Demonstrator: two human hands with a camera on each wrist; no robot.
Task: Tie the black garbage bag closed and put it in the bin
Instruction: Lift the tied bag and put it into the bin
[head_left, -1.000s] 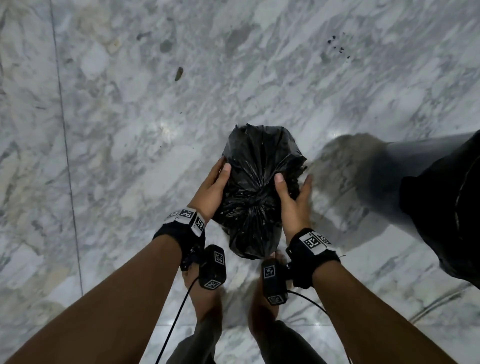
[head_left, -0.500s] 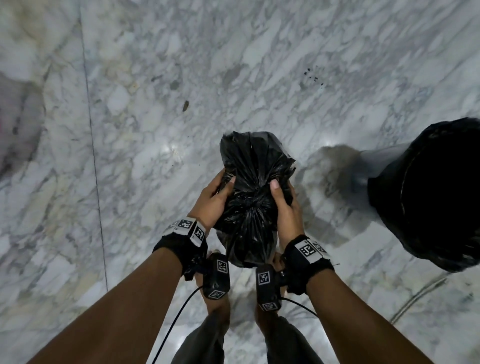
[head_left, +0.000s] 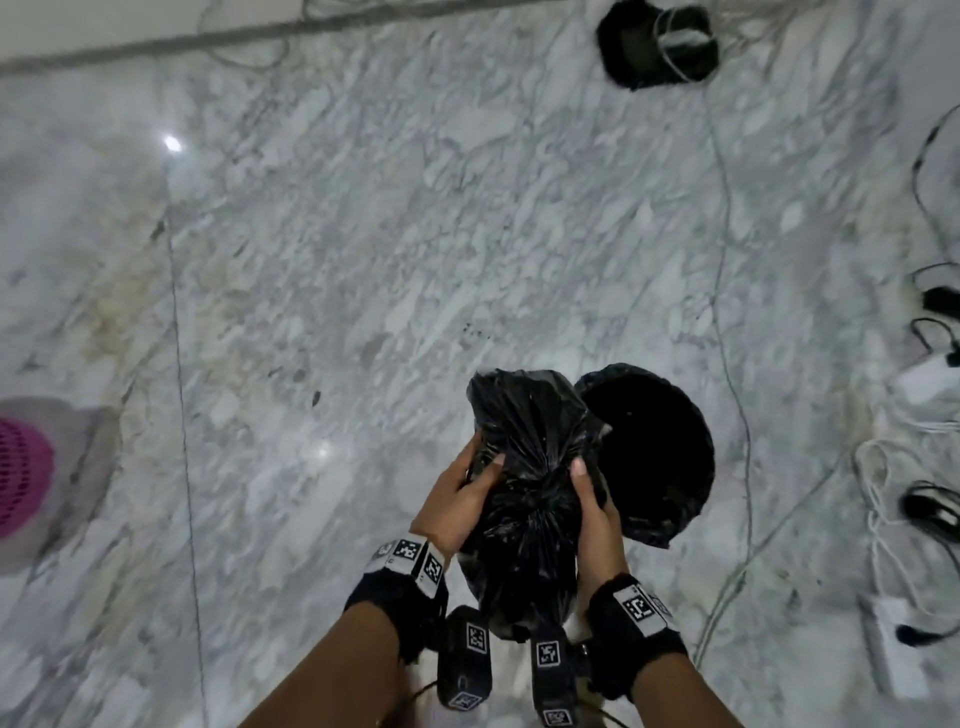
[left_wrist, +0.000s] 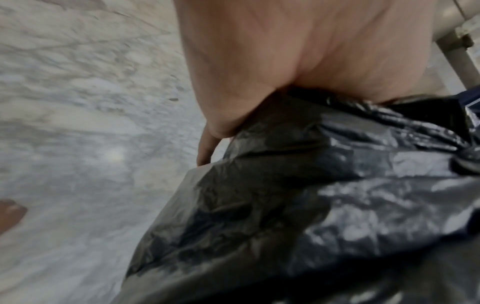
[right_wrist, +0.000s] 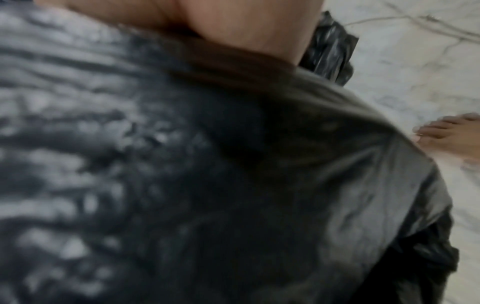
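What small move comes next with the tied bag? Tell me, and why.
Probably carry the black garbage bag rightward over the bin mouth. The left hand and right hand hold it knotted, left of the open bin.

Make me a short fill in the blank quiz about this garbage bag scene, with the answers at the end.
1. The black garbage bag is held by ____ hands.
2. The open bin stands to the bag's ____.
3. The floor looks like ____.
4. The basket at the left edge is ____.

Answers: both; right; marble; pink
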